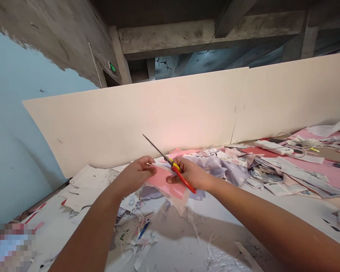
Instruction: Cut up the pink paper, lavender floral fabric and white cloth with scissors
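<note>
Loose scraps [144,245] littered the near part of the white tabletop [172,245], a blue strip [143,229] among them. Over these, the pink piece [162,178] was tilted between both hands, a pale layer protruding past its lower edge. The left hand [138,173] pinched its upper left corner between thumb and fingers. The right hand [191,173] grasped the scissors [172,163], the red and yellow handles against it, while its thumb lay on the right part of the piece. The blades pointed up and left, past the piece's far edge; they appeared closed, though the view did not confirm it. Beyond lay lilac fabric [234,172] and, to the right, a white power strip [273,147]. A cream panel [170,113] stood behind.
</note>
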The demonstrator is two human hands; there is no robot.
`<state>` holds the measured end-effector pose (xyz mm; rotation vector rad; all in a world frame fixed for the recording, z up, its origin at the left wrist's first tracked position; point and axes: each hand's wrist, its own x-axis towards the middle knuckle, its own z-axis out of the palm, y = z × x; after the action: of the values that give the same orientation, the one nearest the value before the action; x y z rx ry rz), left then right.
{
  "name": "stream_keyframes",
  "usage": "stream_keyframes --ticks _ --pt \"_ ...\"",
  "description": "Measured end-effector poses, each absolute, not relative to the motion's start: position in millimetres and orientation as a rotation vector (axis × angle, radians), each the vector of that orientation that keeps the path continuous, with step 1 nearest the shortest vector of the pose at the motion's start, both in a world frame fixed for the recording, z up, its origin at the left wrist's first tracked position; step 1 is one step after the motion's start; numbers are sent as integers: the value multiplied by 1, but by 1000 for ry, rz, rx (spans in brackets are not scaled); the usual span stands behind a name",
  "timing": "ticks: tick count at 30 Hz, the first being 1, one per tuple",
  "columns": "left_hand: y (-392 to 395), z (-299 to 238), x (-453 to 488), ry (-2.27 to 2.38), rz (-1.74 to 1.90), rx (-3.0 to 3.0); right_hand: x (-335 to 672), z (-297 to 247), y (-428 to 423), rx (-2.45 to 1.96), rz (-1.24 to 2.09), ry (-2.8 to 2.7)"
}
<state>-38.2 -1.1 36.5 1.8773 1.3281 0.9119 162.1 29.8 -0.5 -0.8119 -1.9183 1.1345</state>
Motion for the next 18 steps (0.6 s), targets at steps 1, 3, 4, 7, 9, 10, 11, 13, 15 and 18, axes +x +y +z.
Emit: stream_keyframes --ticks 1,3,4,7,9,10,11,13,15,18 --pt "-1 36 -39 1339 909 1879 162 0 29 -830 1116 -1918" --pt "-1 36 -39 1344 913 1865 162 1 28 -858 1088 -1901" --pt "-1 37 -40 1335 923 1853 161 1 28 -863 1081 -1887" --pt "0 38 -40 1262 956 1809 160 2 27 -851 1081 -1838" --pt "1 38 -40 1217 977 1797 159 2 26 -844 1076 -1815" --pt "1 38 -39 1213 987 1801 158 1 26 -846 1074 -1804" --pt "1 38 -39 1223 996 1811 158 1 25 -849 1077 -1792" --pt "2 38 -39 1273 1025 1841 156 0 25 -838 1118 -1741" --pt "1 38 -40 1326 1051 1867 154 0 24 -782 1201 -1661" --pt "-1 38 -41 1343 1032 1898 154 0 24 -746 1229 -1623"
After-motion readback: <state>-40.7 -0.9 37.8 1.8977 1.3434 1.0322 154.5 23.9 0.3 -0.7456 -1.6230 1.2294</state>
